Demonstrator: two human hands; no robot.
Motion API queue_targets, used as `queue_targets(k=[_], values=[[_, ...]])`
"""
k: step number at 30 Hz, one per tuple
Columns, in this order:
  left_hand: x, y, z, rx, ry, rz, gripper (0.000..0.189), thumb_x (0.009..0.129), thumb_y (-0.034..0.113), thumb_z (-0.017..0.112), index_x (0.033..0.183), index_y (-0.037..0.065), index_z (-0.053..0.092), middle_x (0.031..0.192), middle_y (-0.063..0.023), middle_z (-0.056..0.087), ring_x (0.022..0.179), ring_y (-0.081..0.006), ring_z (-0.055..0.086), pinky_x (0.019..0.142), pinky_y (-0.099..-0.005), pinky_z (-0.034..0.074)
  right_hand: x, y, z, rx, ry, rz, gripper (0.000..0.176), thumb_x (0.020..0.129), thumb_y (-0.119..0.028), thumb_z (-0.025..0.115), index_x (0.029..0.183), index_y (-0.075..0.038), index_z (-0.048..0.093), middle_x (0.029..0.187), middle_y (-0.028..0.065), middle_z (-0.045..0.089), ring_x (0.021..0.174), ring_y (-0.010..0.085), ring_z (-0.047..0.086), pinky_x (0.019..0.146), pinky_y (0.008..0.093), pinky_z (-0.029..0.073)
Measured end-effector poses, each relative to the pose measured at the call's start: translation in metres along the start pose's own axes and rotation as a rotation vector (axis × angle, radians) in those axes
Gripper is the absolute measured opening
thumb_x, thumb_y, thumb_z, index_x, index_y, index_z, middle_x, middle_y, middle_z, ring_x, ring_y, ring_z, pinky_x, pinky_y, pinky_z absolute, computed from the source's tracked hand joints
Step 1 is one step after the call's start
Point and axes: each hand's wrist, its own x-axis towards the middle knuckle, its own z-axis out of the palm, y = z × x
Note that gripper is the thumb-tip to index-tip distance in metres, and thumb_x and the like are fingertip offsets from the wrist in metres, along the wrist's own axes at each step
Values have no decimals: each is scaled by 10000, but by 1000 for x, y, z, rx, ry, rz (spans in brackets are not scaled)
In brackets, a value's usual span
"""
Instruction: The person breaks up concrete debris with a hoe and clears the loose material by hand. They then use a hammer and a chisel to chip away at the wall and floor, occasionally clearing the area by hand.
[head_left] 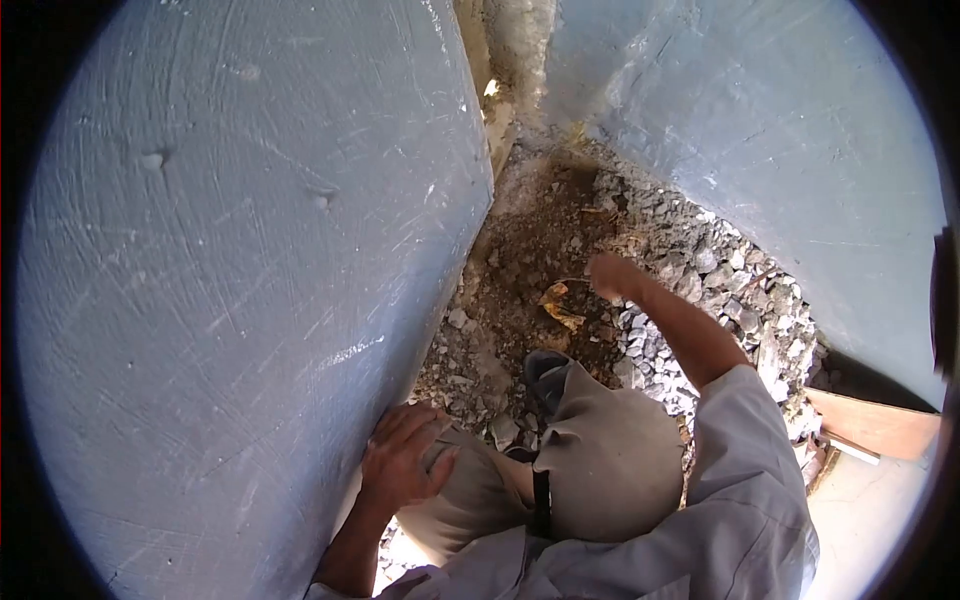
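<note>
My left hand (408, 455) rests on my bent left knee, close to the blue-grey wall on the left. Its fingers lie stretched out and nothing is in them. Out over the rubble, my right hand (608, 275) is closed, slightly blurred. A thin pale line (572, 280) runs from it to the left; I cannot make out what it is or whether the hand holds it. Just below that line a crumpled yellow scrap (561, 306) lies on the brown soil (510, 300).
Blue-grey walls rise at the left (250, 250) and right (760, 110), meeting near a narrow gap. Grey broken stones (715, 265) line the right wall's foot. My shoe (546, 372) stands on the rubble. An orange-brown board (875, 423) lies at the right.
</note>
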Motion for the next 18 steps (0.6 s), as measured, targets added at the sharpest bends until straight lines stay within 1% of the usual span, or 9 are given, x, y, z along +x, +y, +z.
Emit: queue_targets(k=[2,5,8,10,12,14,15,16,18], values=[[0,-1,1,0,6,2,374,741,162,791,1081,23,719,1162,-120,671,1141,-324,630,1000,-448,502,-34,-17,3,137,132,46,300,910,-185,624,1134,10,668,1002,258,712,921,406,711,764,488,587],[0,-1,2,15,-2,-5,373,749,172,786,1087,27,720,1167,-119,669,1150,-323,627,1000,-449,501,-60,-29,-16,273,516,111,353,930,-201,618,1239,-32,622,1018,243,715,918,407,709,772,502,580],[-1,-1,3,24,-15,-3,376,757,185,785,1096,34,719,1175,-118,668,1158,-323,624,1004,-450,497,-71,-58,-53,474,811,180,364,944,-188,595,1269,-24,585,1068,232,709,927,426,703,805,521,572],[-2,-1,2,36,-10,-12,384,752,181,792,1102,39,721,1178,-117,675,1159,-319,629,1012,-448,489,-47,-65,-44,457,890,305,353,953,-184,586,1265,-19,586,1104,236,699,911,445,698,813,533,566],[-3,1,2,47,-6,-20,399,738,166,809,1108,42,727,1180,-116,690,1159,-311,641,1023,-444,477,-7,-45,-9,361,714,375,352,959,-183,581,1268,-15,586,1132,238,691,892,459,694,814,534,566],[-3,4,2,23,1,-39,401,732,162,811,1107,45,727,1178,-116,691,1160,-310,640,1022,-438,477,50,5,46,196,288,363,360,962,-185,581,1277,-11,584,1154,239,686,869,470,692,806,523,571],[-5,4,-1,16,-9,-52,402,729,160,812,1106,46,728,1177,-116,691,1160,-309,640,1022,-435,477,53,9,61,202,416,313,373,962,-180,582,1298,-20,585,1127,263,684,860,470,692,819,520,565],[-5,2,-1,14,-4,-50,401,727,157,813,1104,47,729,1178,-118,691,1158,-310,640,1020,-435,477,41,-4,52,286,546,273,382,967,-182,580,1315,-26,575,1097,268,684,858,471,690,807,519,564],[-3,1,1,-7,4,-40,399,723,150,814,1100,48,732,1181,-121,690,1154,-312,642,1016,-435,478,-27,-54,-5,449,793,204,402,976,-185,577,1350,-38,556,1038,278,686,855,473,686,784,518,563]])
